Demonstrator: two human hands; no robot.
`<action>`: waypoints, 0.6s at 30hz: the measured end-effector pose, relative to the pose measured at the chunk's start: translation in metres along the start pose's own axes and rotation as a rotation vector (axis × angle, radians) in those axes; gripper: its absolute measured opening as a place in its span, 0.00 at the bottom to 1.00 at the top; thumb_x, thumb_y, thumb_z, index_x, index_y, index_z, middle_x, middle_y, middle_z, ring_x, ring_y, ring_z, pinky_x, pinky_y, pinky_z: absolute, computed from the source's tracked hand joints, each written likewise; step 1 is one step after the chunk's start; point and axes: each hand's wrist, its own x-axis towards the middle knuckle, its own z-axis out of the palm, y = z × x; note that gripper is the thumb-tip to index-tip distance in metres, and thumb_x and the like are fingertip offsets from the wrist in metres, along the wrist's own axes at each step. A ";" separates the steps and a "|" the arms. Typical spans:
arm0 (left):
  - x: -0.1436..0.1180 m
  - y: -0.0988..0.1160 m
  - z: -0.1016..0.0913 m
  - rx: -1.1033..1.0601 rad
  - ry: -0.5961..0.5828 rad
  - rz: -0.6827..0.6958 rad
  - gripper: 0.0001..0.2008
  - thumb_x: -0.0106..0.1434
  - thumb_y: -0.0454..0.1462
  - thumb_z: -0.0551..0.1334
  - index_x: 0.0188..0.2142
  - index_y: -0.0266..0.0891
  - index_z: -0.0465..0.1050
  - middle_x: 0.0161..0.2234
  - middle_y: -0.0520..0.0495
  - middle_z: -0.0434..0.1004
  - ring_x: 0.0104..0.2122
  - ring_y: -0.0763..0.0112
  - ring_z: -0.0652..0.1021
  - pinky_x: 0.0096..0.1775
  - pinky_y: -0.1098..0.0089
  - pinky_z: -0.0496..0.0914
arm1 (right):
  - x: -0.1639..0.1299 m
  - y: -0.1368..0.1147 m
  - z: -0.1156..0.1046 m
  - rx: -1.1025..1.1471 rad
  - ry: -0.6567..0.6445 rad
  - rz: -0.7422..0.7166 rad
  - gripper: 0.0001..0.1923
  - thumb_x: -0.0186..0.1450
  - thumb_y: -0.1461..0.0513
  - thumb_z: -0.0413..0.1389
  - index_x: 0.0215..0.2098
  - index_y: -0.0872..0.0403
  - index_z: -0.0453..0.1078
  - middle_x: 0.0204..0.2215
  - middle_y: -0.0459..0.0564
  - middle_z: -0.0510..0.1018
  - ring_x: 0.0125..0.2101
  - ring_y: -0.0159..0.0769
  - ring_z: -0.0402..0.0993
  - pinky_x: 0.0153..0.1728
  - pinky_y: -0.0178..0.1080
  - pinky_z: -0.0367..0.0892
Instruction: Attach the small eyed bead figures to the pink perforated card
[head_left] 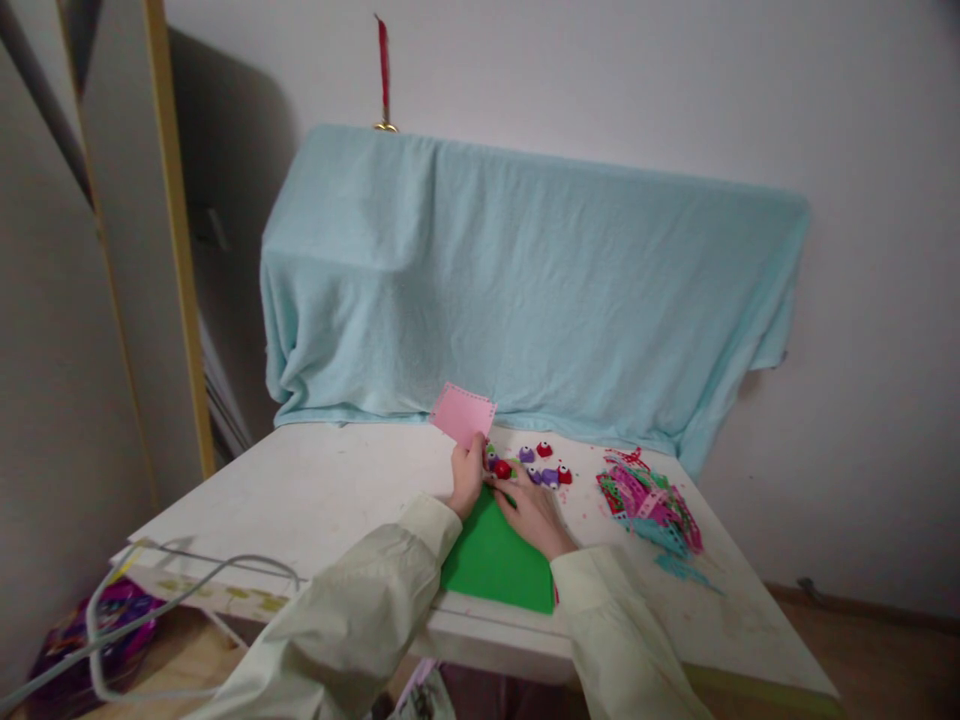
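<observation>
On the table, far of the green sheet: a pink paper card [463,413] stands tilted up off the white table [330,490], its near edge pinched by the left hand [468,475], its far corner pointing toward the draped cloth.
Pink card and hands: the card rises just above the left hand's fingertips; the right hand [531,510] lies to its near right, not touching it.
Left hand: fingers closed in a pinch on the card's lower edge, thumb side facing right; the wrist comes out of a pale cream sleeve [375,590].
Right hand: flat and mostly open, palm down on the green sheet [495,565], fingers stretched toward the left; its fingertips reach a small red punch [502,468], though whether they grip it or only touch it I cannot tell.
Green sheet: lies flat at the near edge of the table, between the two forearms and partly under the right hand.
Small punches: a loose cluster of red and purple pieces [546,470] sits just right of the hands, near the far side of the table.
Paper scraps: a heap of pink, teal and green strips [651,502] lies well to the right of the right hand.
Behind: a light blue cloth [525,290] covers something bulky along the far edge of the table.
Left foreground: a grey cable [187,580] loops over the table's near left corner.
</observation>
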 end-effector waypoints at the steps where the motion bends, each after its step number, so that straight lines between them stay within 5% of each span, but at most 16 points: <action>1: 0.000 0.001 0.000 -0.005 -0.005 0.000 0.19 0.59 0.46 0.56 0.19 0.37 0.68 0.14 0.53 0.65 0.16 0.75 0.66 0.21 0.74 0.60 | 0.001 0.003 0.001 0.085 0.028 0.017 0.15 0.64 0.61 0.53 0.47 0.43 0.74 0.55 0.49 0.67 0.45 0.39 0.72 0.44 0.39 0.69; 9: -0.001 -0.001 0.001 0.011 -0.030 0.032 0.21 0.60 0.47 0.55 0.16 0.38 0.66 0.13 0.53 0.63 0.16 0.74 0.67 0.22 0.74 0.61 | 0.010 0.015 -0.001 1.014 0.153 0.302 0.24 0.60 0.56 0.59 0.55 0.49 0.68 0.41 0.50 0.77 0.26 0.30 0.71 0.27 0.33 0.68; 18: 0.000 -0.010 0.005 -0.028 -0.189 -0.015 0.21 0.60 0.49 0.54 0.19 0.37 0.68 0.12 0.53 0.63 0.14 0.73 0.67 0.20 0.73 0.61 | 0.010 0.006 -0.011 1.374 0.222 0.353 0.31 0.57 0.60 0.63 0.57 0.45 0.63 0.49 0.49 0.74 0.46 0.40 0.74 0.46 0.42 0.70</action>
